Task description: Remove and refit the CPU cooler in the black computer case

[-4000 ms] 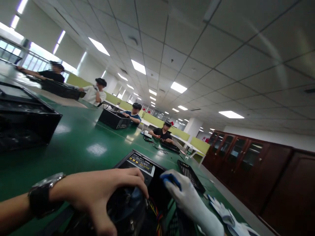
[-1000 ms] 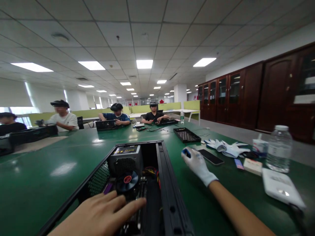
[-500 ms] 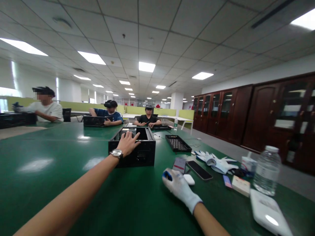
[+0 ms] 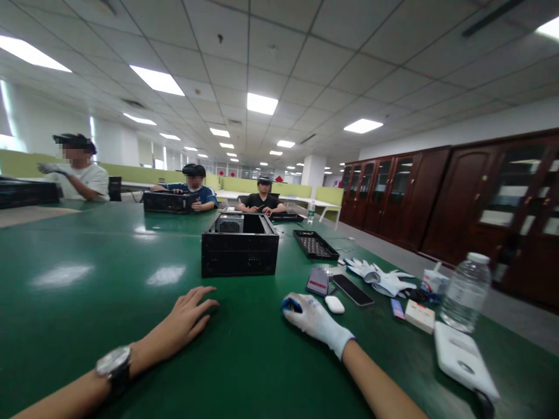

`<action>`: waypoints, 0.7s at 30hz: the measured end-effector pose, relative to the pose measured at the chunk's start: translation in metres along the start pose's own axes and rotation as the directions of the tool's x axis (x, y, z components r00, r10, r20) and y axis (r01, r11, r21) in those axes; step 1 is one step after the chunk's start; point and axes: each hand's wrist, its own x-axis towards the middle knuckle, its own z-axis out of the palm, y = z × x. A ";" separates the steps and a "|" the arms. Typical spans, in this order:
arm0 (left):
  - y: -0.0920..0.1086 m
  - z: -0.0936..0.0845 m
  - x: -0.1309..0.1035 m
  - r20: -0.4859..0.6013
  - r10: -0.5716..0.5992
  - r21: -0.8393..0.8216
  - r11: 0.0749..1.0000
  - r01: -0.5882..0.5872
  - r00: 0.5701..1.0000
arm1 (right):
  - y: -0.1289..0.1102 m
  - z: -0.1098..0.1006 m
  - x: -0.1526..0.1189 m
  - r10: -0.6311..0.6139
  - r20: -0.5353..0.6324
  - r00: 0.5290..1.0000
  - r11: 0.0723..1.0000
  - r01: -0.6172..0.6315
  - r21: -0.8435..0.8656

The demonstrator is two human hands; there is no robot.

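My bare left hand (image 4: 183, 323) is spread, white-gloved right hand (image 4: 312, 317) curled, can't tell if holding; black boxy metal computer case (image 4: 239, 255) sits toward far edge of green table (image 4: 248, 355), open side up, presumably for access.

A round-faced watch (image 4: 114, 361) in a silver-toned case is worn on a dark strap above the bare left hand (image 4: 186, 320). The right hand (image 4: 311, 317) is clad in a white glove (image 4: 329, 330), coloured blue inside the fingers, faintly marked across the back and edged with a dark line at the cuff (image 4: 347, 342).
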 end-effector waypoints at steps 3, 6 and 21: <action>0.000 0.003 -0.019 -0.068 -0.137 -0.132 0.983 0.127 0.988 | 0.000 0.004 -0.001 -0.002 -0.031 1.000 0.999 0.001 -0.035; 0.019 -0.008 -0.022 -0.059 -0.046 -0.191 0.981 0.034 0.997 | -0.007 0.014 -0.003 0.045 -0.075 0.996 0.989 -0.055 -0.136; 0.049 -0.033 -0.014 -0.039 0.060 -0.285 0.956 -0.069 0.997 | -0.119 0.110 0.041 -0.170 -0.034 0.985 0.973 0.162 -0.163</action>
